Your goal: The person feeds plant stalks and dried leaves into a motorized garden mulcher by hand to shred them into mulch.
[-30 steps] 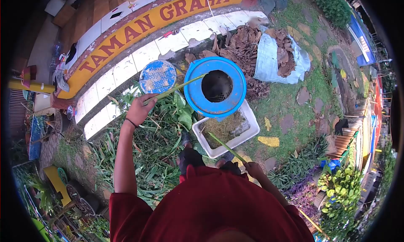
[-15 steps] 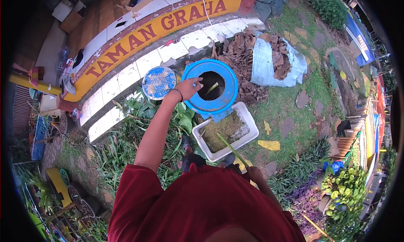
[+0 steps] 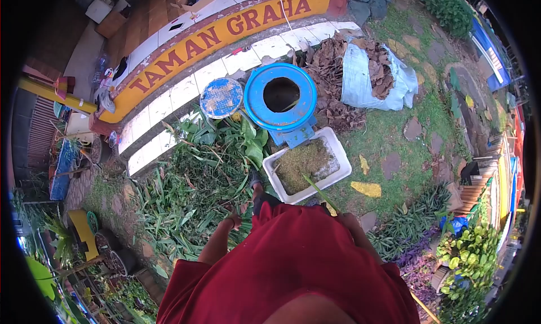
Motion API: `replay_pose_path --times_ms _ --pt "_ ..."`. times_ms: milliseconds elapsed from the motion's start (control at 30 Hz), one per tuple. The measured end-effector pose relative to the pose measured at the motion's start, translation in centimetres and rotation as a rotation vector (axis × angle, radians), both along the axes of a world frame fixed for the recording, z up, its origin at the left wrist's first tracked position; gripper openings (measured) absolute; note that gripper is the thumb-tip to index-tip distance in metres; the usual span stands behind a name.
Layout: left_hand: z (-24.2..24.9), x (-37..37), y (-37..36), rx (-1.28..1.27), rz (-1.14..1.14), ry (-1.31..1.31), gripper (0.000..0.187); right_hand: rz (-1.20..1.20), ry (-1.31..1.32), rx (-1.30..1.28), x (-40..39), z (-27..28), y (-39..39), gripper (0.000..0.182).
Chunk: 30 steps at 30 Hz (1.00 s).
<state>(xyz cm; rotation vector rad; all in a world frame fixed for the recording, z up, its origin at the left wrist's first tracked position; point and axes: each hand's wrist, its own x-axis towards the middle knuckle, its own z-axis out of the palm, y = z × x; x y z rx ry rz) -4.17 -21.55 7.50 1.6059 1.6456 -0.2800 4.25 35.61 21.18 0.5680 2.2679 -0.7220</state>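
My left hand [image 3: 233,220] is low beside the red shirt, over the pile of cut green leaves [image 3: 186,183]; its fingers look apart, with nothing seen in them. My right hand [image 3: 345,218], partly hidden by the shirt, holds a long green stalk [image 3: 319,192] that points up over the white tray [image 3: 342,149]. Fine greenish-brown bits [image 3: 298,169] lie in the tray. Beyond it stands a blue barrel [image 3: 257,101] with a round dark opening, and a green piece shows faintly inside.
A round blue lid [image 3: 221,98] lies left of the barrel. Dry brown leaves [image 3: 332,107] and a pale blue sack [image 3: 356,81] of leaves are to the right. Behind runs a white tiled step [image 3: 211,76] below a yellow lettered wall [image 3: 225,34].
My left hand has moved from the barrel's opening back down to the leaf pile. The green piece in the opening now sits lower. My right hand still holds the stalk.
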Motion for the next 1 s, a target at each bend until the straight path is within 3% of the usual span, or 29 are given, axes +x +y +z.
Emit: replay_pose_path --times_ms 33,67,133,200,267,300,367,433,500,567,633,700,767,833,867,933,1000 --pt "1.5 3.9 1.6 -0.234 0.001 -0.145 0.044 0.017 -0.045 0.025 0.2 -0.5 0.7 0.063" --pt "2.0 4.9 2.4 -0.227 0.025 -0.145 0.044 0.035 -0.093 0.053 0.4 -0.7 1.5 0.064" --pt "2.5 13.5 3.4 -0.198 0.264 -0.161 0.043 0.155 -0.065 0.031 -0.4 0.2 2.6 0.064" --pt "3.3 16.7 5.6 -0.163 0.504 -0.176 0.043 0.276 -0.038 0.010 -1.3 0.5 3.3 0.064" --pt "4.3 20.6 4.5 -0.113 0.739 -0.188 0.042 0.192 -0.059 0.059 -2.9 0.3 3.8 0.064" --pt "4.6 21.1 4.9 -0.086 0.855 -0.194 0.041 0.341 0.110 0.066 -3.8 1.1 3.5 0.063" --pt "5.5 23.0 4.6 -0.029 1.088 -0.212 0.041 0.230 0.171 0.068 -6.2 4.0 2.1 0.063" --pt "6.0 21.8 3.8 0.018 1.312 -0.245 0.040 0.261 0.169 0.086 -9.0 10.2 0.2 0.059" --pt "6.3 13.9 4.8 0.058 1.522 -0.279 0.039 0.319 0.366 0.044 -11.7 16.1 -1.5 0.052" --pt "7.9 10.7 4.2 0.090 1.708 -0.318 0.039 0.295 0.349 0.103 -15.2 24.3 -3.6 0.050" --pt "6.5 5.2 2.8 -0.077 1.951 -0.536 0.036 0.296 0.407 0.247 -18.8 28.9 -5.2 0.047" --pt "1.5 2.4 -1.5 0.280 1.514 -0.366 0.037 0.335 0.493 0.417 -22.6 32.3 -6.3 0.046" --pt "-0.5 -1.3 -3.7 0.227 1.197 -0.051 0.037 0.414 0.521 0.568 -27.1 34.7 -8.1 0.045" --pt "-2.8 -4.5 -5.6 0.244 1.686 -0.535 0.036 0.581 0.524 0.706 -31.9 36.2 -10.8 0.044" --pt "-1.8 -6.3 -5.9 0.247 1.682 -0.550 0.036 0.677 0.503 0.771 -34.2 36.8 -12.3 0.044" --pt "2.3 -9.1 -5.6 0.125 1.546 -0.231 0.031 0.962 0.425 0.900 -39.0 35.4 -14.1 0.034" --pt "1.9 -10.3 -6.0 0.211 1.561 -0.200 0.030 1.148 0.241 1.046 -43.5 32.9 -16.9 0.022"
